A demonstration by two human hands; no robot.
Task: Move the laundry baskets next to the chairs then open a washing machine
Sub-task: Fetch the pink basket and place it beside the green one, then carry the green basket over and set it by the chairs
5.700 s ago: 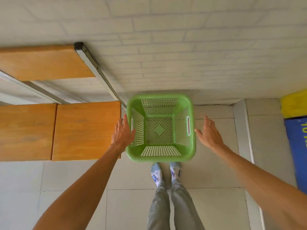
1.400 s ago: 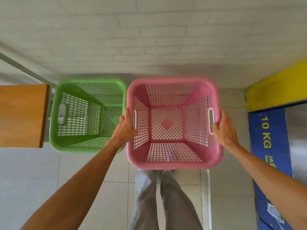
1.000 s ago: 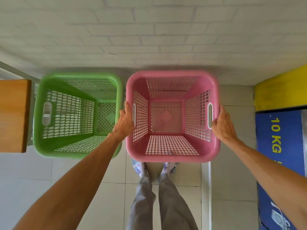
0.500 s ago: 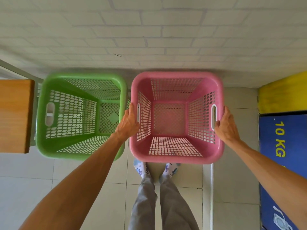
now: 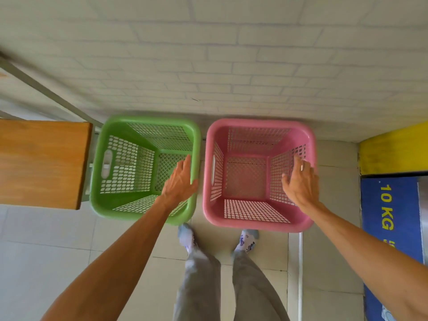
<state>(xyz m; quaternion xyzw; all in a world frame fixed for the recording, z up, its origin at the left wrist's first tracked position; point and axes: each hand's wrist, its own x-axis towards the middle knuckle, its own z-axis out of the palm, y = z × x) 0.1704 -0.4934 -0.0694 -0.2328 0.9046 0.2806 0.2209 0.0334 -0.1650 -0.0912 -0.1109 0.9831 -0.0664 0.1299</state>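
My left hand [image 5: 179, 181] is open, fingers loosely spread, holding nothing; it hangs over the right side of the green basket [image 5: 120, 205], close to its rim, and from this angle I cannot tell whether it touches the plastic. My right hand [image 5: 301, 184] is open too and empty, fingers reaching forward above the right wall of the pink basket [image 5: 254, 224].

The pink basket stands upright on the tiled floor [image 5: 46, 251], its far rim up against the white brick wall [image 5: 231, 54]. The green basket stands just to the left of the pink basket, a narrow gap between their rims, both mouths facing up and both empty. Left of the green basket, and so farther from the pink one, is a wooden chair seat [image 5: 41, 163], close beside the green rim. To the right of the pink basket, well apart, is a blue and yellow machine panel [image 5: 393, 205] reading "10 KG". My socked feet [image 5: 187, 237] are planted just in front of the pink basket.
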